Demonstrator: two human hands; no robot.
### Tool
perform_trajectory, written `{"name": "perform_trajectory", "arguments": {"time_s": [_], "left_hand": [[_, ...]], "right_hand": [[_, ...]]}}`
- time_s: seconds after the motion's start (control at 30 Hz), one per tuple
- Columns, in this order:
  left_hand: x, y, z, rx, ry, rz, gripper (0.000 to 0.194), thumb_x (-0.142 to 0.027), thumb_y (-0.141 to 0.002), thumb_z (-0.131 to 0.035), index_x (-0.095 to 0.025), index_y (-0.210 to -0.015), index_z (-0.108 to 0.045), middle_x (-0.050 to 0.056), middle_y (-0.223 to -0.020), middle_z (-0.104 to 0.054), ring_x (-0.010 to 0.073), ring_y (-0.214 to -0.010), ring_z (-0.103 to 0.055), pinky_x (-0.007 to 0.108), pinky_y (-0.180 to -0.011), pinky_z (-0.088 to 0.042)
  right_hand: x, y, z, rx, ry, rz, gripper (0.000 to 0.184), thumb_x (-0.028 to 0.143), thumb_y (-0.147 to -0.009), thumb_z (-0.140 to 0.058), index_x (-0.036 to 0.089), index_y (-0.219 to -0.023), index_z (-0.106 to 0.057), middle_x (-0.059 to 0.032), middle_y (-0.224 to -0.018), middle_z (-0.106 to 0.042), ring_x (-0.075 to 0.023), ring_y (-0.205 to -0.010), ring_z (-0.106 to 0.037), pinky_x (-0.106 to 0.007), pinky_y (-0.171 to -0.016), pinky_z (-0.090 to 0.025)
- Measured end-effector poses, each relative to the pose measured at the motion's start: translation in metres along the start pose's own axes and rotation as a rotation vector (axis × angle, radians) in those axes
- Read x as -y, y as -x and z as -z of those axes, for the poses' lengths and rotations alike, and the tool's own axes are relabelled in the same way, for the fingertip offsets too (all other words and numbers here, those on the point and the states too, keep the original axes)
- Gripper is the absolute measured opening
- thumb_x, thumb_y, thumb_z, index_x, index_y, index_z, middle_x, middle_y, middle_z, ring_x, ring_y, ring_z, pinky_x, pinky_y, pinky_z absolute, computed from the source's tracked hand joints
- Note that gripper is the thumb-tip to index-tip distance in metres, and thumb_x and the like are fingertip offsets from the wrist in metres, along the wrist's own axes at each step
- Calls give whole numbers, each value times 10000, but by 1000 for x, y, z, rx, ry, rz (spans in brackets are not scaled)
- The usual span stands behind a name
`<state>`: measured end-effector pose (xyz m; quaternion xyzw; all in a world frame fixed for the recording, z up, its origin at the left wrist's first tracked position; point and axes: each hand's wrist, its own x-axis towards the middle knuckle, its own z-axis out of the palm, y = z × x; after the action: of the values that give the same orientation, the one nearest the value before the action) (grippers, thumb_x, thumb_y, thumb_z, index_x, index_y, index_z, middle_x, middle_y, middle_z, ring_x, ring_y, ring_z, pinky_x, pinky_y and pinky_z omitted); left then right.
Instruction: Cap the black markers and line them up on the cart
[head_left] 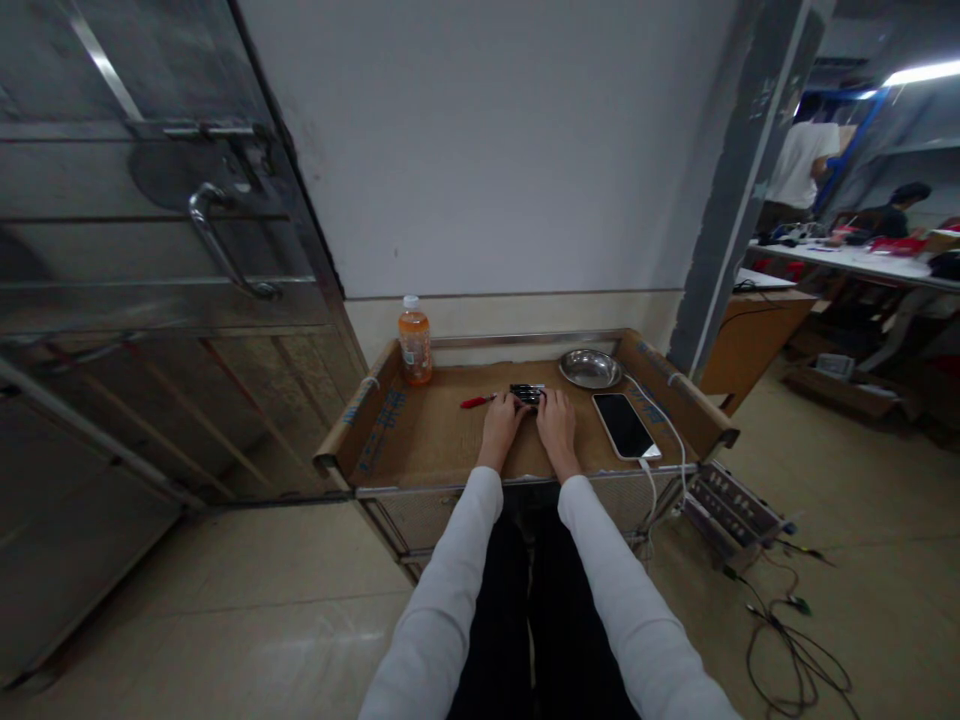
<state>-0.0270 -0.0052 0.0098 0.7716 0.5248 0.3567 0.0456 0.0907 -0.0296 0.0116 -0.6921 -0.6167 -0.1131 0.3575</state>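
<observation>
On a cardboard-lined tray table (442, 440), a small black object with shiny strips (528, 391) lies between my two hands; its exact kind is too small to make out. My left hand (502, 424) is closed at its left and near side, fingers curled against it. From the right, my right hand (556, 424) grips its other edge with bent fingers. A slim red-handled tool (477, 402) lies just left of my left hand, its inner end hidden by the fingers.
An orange drink bottle (415, 342) stands at the back left corner. A round metal dish (590, 369) sits at the back right, and a phone (626, 427) with a white cable (673, 425) lies nearer. Cardboard sides (675, 405) edge the table. Two people are in the background at right.
</observation>
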Motion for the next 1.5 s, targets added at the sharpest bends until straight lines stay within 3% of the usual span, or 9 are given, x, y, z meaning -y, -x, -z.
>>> {"name": "perform_trajectory", "arguments": {"time_s": [0.13,0.3,0.57,0.77,0.93,1.1,1.5], "left_hand": [[-1,-2,0,-33,-6,-54,159,-260,-872,-568,-159,-994,-547,92,-1017,-580,198,-981,-586,349,-903,-465],[-2,0,3,60,73,-98,95,-136,-840,-563,-182,-924,-563,61,-1011,-575,178,-965,-590,332,-898,-475],[-1,-2,2,83,80,28,108,-117,-874,-504,-173,-952,-553,80,-1052,-564,170,-960,-601,300,-874,-481],[0,-2,-2,66,112,27,190,-69,-877,-432,-163,-987,-555,101,-1091,-551,176,-988,-591,319,-913,-470],[0,-1,-2,43,133,-20,204,-65,-861,-436,-179,-983,-554,84,-1053,-554,172,-955,-587,335,-910,-476],[2,-1,-2,94,115,-83,131,-98,-849,-499,-184,-910,-577,63,-998,-555,163,-891,-589,320,-864,-487],[-4,1,5,67,-96,-19,100,-142,-886,-472,-168,-917,-563,83,-977,-573,180,-914,-589,308,-845,-464]], "right_hand": [[0,0,0,11,-22,-12,321,186,-945,-301,132,-1067,-593,-128,-1006,-611,-211,-934,-528,-315,-836,-380],[0,0,0,36,-37,-27,311,177,-941,-321,130,-1082,-593,-118,-1018,-601,-204,-946,-535,-299,-839,-386],[-1,2,-5,122,-77,44,303,140,-902,-369,132,-1088,-607,-119,-1067,-580,-192,-956,-544,-287,-849,-405],[-5,5,-9,166,-105,136,311,105,-842,-427,146,-1092,-607,-122,-1123,-551,-218,-1031,-508,-326,-901,-403],[-7,5,-10,159,-80,91,253,120,-828,-461,137,-1050,-581,-132,-1086,-551,-239,-1015,-487,-352,-895,-391],[-5,5,-7,177,-35,59,201,135,-835,-456,142,-993,-580,-134,-1040,-556,-245,-989,-487,-357,-878,-383],[-2,6,1,148,41,-9,218,132,-871,-420,143,-992,-601,-130,-1032,-580,-238,-983,-513,-347,-854,-370]]}}
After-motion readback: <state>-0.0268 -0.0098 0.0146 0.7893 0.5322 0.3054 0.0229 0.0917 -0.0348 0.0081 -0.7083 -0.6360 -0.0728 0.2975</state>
